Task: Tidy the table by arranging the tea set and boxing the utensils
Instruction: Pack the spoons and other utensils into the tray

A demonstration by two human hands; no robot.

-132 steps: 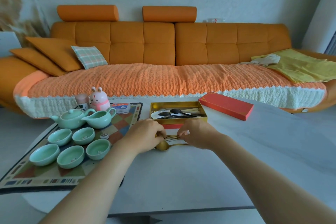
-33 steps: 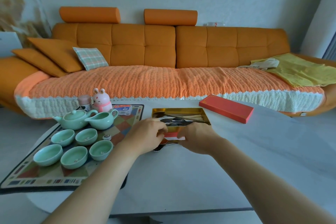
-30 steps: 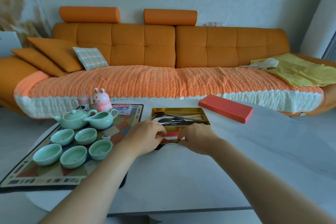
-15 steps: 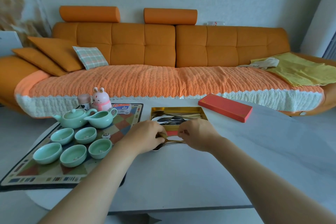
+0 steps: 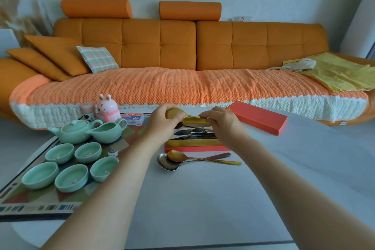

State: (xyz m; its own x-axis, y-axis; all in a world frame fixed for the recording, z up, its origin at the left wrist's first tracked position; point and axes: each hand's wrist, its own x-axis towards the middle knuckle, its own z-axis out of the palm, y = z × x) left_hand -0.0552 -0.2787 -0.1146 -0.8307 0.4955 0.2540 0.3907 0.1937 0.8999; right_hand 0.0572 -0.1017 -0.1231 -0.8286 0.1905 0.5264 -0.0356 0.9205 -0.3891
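Observation:
Both hands hold one gold spoon [image 5: 175, 113] level above the open gold-lined red box [image 5: 192, 142]: my left hand [image 5: 164, 123] grips its bowl, my right hand [image 5: 223, 123] pinches its handle. Dark spoons lie inside the box. In front of the box a second gold spoon [image 5: 178, 156] and a silver spoon [image 5: 167, 163] lie on the white table. On the patterned mat [image 5: 40, 203] at the left stand a green teapot [image 5: 74, 131], a green pitcher [image 5: 107, 132] and several green cups [image 5: 71, 177].
The red box lid [image 5: 258, 117] lies at the back right of the table. A pink rabbit figure [image 5: 107, 108], a small jar [image 5: 87, 110] and a small packet [image 5: 133, 116] stand behind the tea set. An orange sofa [image 5: 182, 67] runs behind the table.
Both hands have lifted a gold spoon from the pile in front of the box and carried it up over the box. Two spoons stay on the table.

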